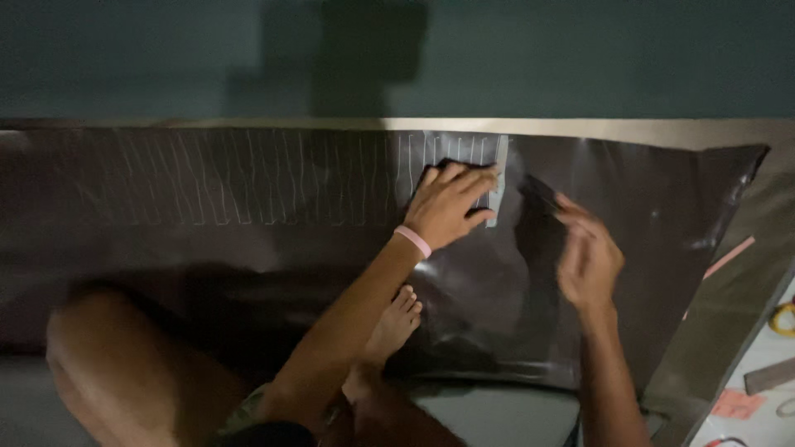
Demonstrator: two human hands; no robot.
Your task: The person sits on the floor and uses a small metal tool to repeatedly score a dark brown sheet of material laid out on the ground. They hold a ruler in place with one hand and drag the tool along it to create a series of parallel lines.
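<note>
A large dark shiny sheet (pixel 248 248) lies spread on the floor, with a row of pale outlined shapes drawn along its far edge. My left hand (pixel 451 203), with a pink band on the wrist, presses flat on a dark template piece (pixel 451 165) at the right end of that row. A pale strip (pixel 498 178) shows just past its fingertips. My right hand (pixel 586 252) hovers to the right, blurred, fingers pinched on a small dark object I cannot make out.
My bare knee (pixel 108 348) and foot (pixel 397 319) rest on the sheet near me. A teal wall (pixel 580 50) rises behind the sheet. At the far right lie a yellow tape roll (pixel 784 317), a pink paper (pixel 737 404) and a grey strip (pixel 770 374).
</note>
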